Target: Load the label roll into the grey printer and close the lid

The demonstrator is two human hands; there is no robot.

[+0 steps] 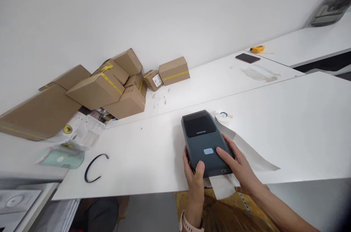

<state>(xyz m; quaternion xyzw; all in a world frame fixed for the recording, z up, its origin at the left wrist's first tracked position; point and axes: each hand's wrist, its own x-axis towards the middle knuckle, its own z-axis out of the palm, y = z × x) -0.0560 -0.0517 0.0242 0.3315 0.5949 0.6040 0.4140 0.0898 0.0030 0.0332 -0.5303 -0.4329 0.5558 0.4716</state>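
A dark blue-grey label printer (197,151) with a black glossy window and a pale blue button is at the table's front edge. My left hand (194,177) grips its lower left side, thumb on top. My right hand (238,160) holds the right side, thumb on the top face beside the button. A white paper strip (222,187) sticks out below the printer's near end. Behind it to the right lies a white label roll (223,115), and a long white strip (252,148) curves along the table beside my right hand. The printer's underside is hidden.
Cardboard boxes (94,91) are piled at the back left by the wall. A black headband-like hoop (89,168), a mint-green packet (61,158), a dark phone (247,57) and a yellow tape measure (257,49) lie on the white table (137,166).
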